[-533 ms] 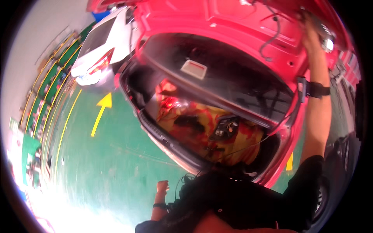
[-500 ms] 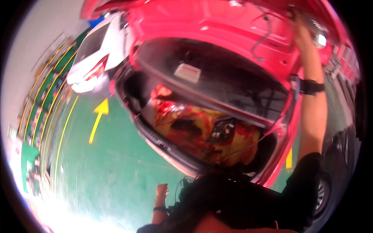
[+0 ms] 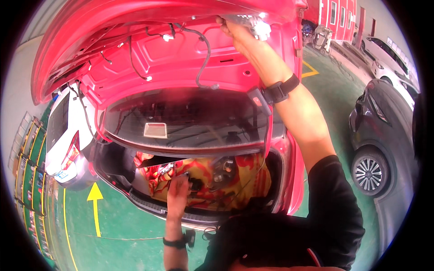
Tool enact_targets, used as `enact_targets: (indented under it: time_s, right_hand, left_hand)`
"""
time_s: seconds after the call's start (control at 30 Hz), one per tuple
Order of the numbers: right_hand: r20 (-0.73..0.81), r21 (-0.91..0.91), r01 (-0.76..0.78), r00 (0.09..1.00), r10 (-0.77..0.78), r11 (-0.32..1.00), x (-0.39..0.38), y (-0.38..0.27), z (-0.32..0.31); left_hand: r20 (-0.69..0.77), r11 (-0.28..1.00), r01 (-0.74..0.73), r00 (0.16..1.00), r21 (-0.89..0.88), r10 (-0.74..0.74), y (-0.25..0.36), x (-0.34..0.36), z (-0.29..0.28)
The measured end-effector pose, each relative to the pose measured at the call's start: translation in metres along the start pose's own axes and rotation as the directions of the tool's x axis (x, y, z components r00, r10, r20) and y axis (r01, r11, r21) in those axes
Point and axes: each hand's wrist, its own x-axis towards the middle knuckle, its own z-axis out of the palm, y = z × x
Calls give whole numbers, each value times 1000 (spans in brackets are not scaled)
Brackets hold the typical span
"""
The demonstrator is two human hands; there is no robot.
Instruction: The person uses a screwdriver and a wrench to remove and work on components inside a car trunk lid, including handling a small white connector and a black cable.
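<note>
My right hand [image 3: 233, 32] is raised against the inner side of the lifted red trunk lid [image 3: 167, 61]. Its fingers curl at a silvery, lamp-like part [image 3: 253, 26]; whether that part is held or fixed to the lid does not show. Over the trunk's rear sill [image 3: 156, 208], my left hand [image 3: 178, 192] is blurred and its fingers are smeared. Below and beyond it lies a red and yellow patterned cloth [image 3: 242, 183], with a dark open case [image 3: 224, 169] on top. Loose wiring [image 3: 205, 52] hangs from the lid.
A white car [image 3: 65, 119] stands at the left and a dark grey car [image 3: 384, 131] at the right. Shelving [image 3: 31, 176] lines the far left. A yellow arrow [image 3: 96, 207] marks the green floor [image 3: 122, 226]. A glossy rear window [image 3: 190, 119] slopes behind the trunk opening.
The view has swung to the right. My left hand has risen from over the floor to the trunk opening. My right hand is still up at the lid by the lamp-like part.
</note>
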Motion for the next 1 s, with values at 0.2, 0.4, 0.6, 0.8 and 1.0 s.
enact_targets:
  time_s: [0.2, 0.4, 0.6, 0.8, 1.0]
  right_hand:
    - [24, -3, -36, 999, 36, 999, 0, 5, 16]
    - [19, -80, -13, 1000, 14, 997, -6, -10, 4]
    - [104, -14, 12, 995, -11, 1000, -4, -2, -5]
    - [172, 128, -43, 985, 20, 991, -7, -2, -12]
    - [165, 66, -144, 978, 131, 987, 2, 3, -18]
  left_hand:
    - [293, 905, -411, 857, -110, 425, 166, 77, 88]
    - [254, 699, -710, 664, -80, 703, 273, 120, 152]
    - [289, 713, -699, 671, -64, 683, 288, 161, 166]
    - [357, 777, -557, 690, -293, 629, 290, 167, 177]
    - [401, 762, -443, 662, -472, 633, 290, 179, 187]
